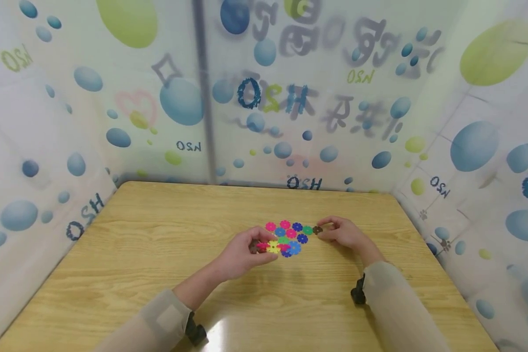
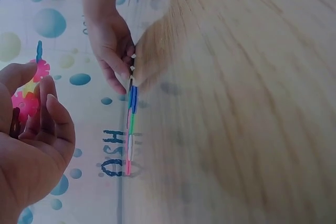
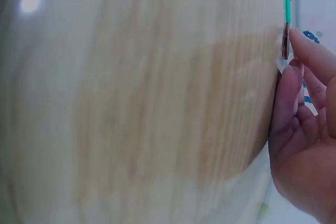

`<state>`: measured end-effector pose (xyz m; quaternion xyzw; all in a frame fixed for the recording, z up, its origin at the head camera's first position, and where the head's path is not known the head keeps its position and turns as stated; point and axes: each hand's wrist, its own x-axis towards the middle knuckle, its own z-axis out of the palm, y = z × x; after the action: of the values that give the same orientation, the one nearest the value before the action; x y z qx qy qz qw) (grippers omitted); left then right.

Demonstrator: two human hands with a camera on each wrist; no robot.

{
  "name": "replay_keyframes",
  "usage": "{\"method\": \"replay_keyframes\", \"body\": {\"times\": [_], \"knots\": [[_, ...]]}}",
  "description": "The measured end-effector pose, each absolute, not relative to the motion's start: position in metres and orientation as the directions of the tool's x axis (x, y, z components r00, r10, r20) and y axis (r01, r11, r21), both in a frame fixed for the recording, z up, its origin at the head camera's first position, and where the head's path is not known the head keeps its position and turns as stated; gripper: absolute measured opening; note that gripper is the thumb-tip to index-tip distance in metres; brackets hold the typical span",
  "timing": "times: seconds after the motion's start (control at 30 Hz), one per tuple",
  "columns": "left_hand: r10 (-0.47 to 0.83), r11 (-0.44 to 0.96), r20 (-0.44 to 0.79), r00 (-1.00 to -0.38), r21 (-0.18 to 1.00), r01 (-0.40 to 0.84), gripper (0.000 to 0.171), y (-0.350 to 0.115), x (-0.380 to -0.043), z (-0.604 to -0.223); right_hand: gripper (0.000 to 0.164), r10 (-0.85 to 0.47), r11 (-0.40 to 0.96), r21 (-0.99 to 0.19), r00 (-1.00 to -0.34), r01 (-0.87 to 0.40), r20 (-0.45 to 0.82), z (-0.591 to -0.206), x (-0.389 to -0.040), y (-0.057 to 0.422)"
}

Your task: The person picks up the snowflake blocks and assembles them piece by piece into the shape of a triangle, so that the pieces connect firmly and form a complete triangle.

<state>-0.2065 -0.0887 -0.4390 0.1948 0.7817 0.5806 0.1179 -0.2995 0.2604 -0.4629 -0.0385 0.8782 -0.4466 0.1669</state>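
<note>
My left hand holds a short chain of plastic flower-shaped discs above the table, its thumb and fingers around it. In the chain are a yellow disc, a pink disc on either side of it, a brown disc near the palm and a light blue disc at the far end. Just beyond lies a flat group of joined discs, pink, blue and green. At its right end, my right hand has thumb and forefinger at opposite edges of a brown disc.
The discs lie on a wood-grain table, past its middle. Behind the table's far edge hangs a pale curtain printed with blue and green drops, and similar patterned walls stand at both sides. A dark wrist device sits at the left sleeve.
</note>
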Motion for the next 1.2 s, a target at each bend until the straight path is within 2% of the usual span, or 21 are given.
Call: {"method": "replay_keyframes", "body": {"times": [0.57, 1.2], "knots": [[0.443, 0.246, 0.041, -0.895, 0.955, 0.166, 0.036, -0.0929, -0.2052, -0.4386, 0.039, -0.123, 0.626, -0.767, -0.953, 0.143, -0.279, -0.4675, -0.3004, 0.2508], [0.452, 0.246, 0.052, -0.890, 0.952, 0.181, 0.034, -0.0932, -0.2071, -0.4410, 0.037, -0.159, 0.593, -0.794, -0.946, 0.137, -0.281, -0.4655, -0.2984, 0.2571]]}}
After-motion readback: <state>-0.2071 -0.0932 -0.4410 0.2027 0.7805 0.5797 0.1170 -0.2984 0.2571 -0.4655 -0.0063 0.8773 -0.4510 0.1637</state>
